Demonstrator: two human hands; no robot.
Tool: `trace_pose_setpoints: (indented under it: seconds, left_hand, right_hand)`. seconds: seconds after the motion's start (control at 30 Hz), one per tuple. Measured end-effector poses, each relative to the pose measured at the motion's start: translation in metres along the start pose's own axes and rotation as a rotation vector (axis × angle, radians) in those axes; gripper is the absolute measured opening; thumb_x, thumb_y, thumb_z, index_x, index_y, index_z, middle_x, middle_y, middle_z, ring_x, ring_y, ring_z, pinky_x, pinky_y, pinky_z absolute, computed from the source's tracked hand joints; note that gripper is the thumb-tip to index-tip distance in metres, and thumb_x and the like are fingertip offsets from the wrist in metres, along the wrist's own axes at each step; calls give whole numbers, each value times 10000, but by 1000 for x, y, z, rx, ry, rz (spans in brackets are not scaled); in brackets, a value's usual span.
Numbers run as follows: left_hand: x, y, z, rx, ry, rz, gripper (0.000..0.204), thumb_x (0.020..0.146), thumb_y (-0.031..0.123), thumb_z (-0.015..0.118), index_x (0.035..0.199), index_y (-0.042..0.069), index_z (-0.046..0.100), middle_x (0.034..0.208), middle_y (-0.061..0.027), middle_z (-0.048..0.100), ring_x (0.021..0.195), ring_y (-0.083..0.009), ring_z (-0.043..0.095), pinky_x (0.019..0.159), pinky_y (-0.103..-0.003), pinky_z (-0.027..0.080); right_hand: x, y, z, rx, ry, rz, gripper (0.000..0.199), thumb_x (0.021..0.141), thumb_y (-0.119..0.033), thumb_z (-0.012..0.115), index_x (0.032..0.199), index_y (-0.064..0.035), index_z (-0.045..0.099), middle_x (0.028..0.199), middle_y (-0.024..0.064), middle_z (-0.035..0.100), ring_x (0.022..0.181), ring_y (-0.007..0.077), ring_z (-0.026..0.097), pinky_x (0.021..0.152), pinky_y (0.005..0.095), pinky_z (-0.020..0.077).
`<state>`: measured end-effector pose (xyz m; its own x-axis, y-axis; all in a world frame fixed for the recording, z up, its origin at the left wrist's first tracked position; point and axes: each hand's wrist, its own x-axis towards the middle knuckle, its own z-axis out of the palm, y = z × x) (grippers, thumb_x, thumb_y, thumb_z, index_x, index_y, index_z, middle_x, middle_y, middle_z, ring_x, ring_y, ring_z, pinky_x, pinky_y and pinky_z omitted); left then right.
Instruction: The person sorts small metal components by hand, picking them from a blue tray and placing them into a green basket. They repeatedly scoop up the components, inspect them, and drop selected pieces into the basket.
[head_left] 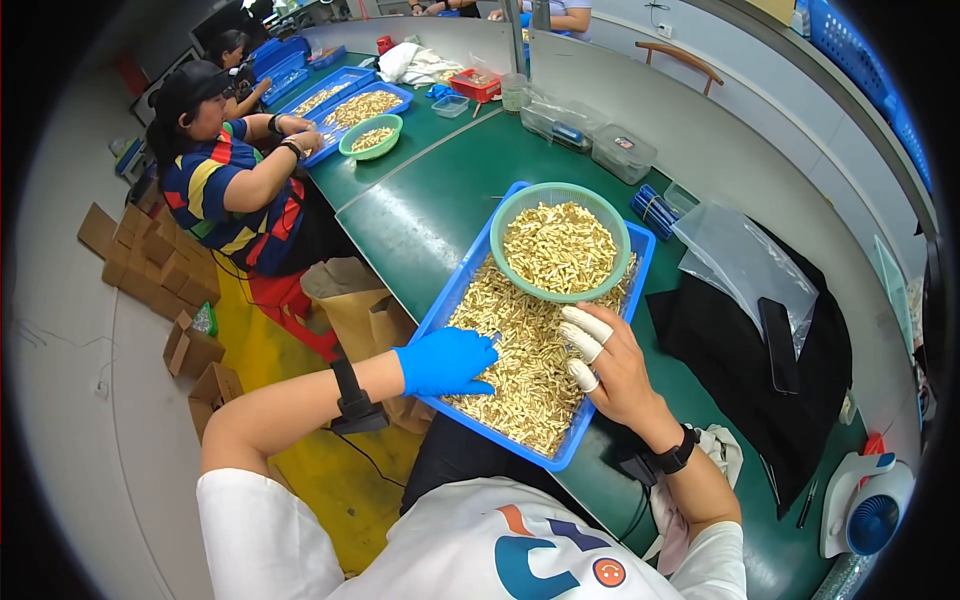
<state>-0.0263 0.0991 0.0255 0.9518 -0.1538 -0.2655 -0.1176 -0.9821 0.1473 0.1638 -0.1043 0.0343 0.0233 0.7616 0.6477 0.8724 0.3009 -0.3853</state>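
Observation:
A blue tray (452,293) heaped with several small cream-coloured parts (525,350) lies on the green table in front of me. A round green basket (512,206) full of the same parts rests on the tray's far end. My left hand (445,361), in a blue glove, lies curled on the parts at the tray's left side; whether it pinches one I cannot tell. My right hand (610,362), with white finger cots on its fingertips, rests spread on the parts at the tray's right side, just below the basket.
A black cloth (735,360) with a phone (778,345) and a clear plastic bag (745,255) lies right of the tray. A small white-blue fan (868,505) stands at the near right. A person at the far left sorts parts from blue trays (345,105). Cardboard boxes (150,265) lie on the floor.

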Motion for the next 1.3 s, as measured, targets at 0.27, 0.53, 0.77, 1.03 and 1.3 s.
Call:
trace_pose_setpoints:
  seconds: [0.27, 0.53, 0.77, 1.03, 1.3]
  left_hand:
    - [-17, -6, -8, -26, 7, -1, 462, 873, 463, 603, 971, 12, 594, 912, -176, 617, 852, -337, 614, 707, -432, 509]
    - [-21, -10, 1, 55, 114, 62, 456, 875, 468, 598, 942, 17, 604, 779, -158, 633, 708, -340, 634, 604, -428, 508]
    - [-20, -6, -5, -31, -171, -60, 455, 888, 492, 581, 909, 38, 597, 709, -191, 609, 639, -360, 614, 574, -455, 485]
    - [3, 13, 15, -264, -14, 5, 428, 903, 465, 552, 911, 39, 597, 724, -197, 632, 691, -378, 634, 603, -482, 497]
    - [37, 42, 14, -1572, 355, -549, 269, 948, 322, 550, 960, 56, 589, 678, -62, 576, 544, -218, 557, 486, -314, 434]
  right_hand:
    - [1, 2, 0, -5, -37, -46, 355, 853, -131, 597, 1187, -11, 594, 1288, 141, 556, 1212, 363, 500, 996, 505, 403]
    - [-2, 0, 4, -16, -44, -44, 340, 830, -141, 658, 1152, -36, 626, 1236, 126, 589, 1186, 325, 527, 1002, 503, 407]
    - [-2, 1, 4, 5, -55, -69, 335, 841, -113, 606, 1160, -14, 609, 1251, 138, 577, 1189, 351, 520, 994, 509, 405]
    - [-3, 3, 5, -12, -80, -76, 337, 845, -112, 608, 1167, -13, 609, 1242, 138, 586, 1172, 347, 532, 996, 505, 408]
    - [-4, 6, 5, 87, -44, -5, 322, 870, -112, 591, 1175, -9, 604, 1234, 145, 597, 1144, 355, 555, 968, 463, 444]
